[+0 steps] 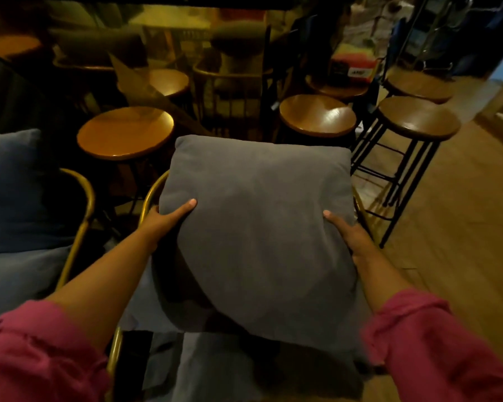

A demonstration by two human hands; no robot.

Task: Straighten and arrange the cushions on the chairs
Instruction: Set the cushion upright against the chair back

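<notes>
A large grey square cushion [259, 227] fills the middle of the view, tilted above a chair with a brass-coloured tube frame [151, 192] and a grey seat pad [215, 372]. My left hand [166, 219] grips the cushion's left edge, thumb on top. My right hand [349, 233] grips its right edge. Both sleeves are pink. A second chair on the left carries a blue back cushion [15, 187] above its seat cushion [18, 280].
Several round wooden stools with black metal legs stand behind the chairs: one at left [125, 132], one in the middle [317, 114], one at right [418, 117]. Wooden floor [462, 227] runs along the right side. More chairs and clutter sit in the dim background.
</notes>
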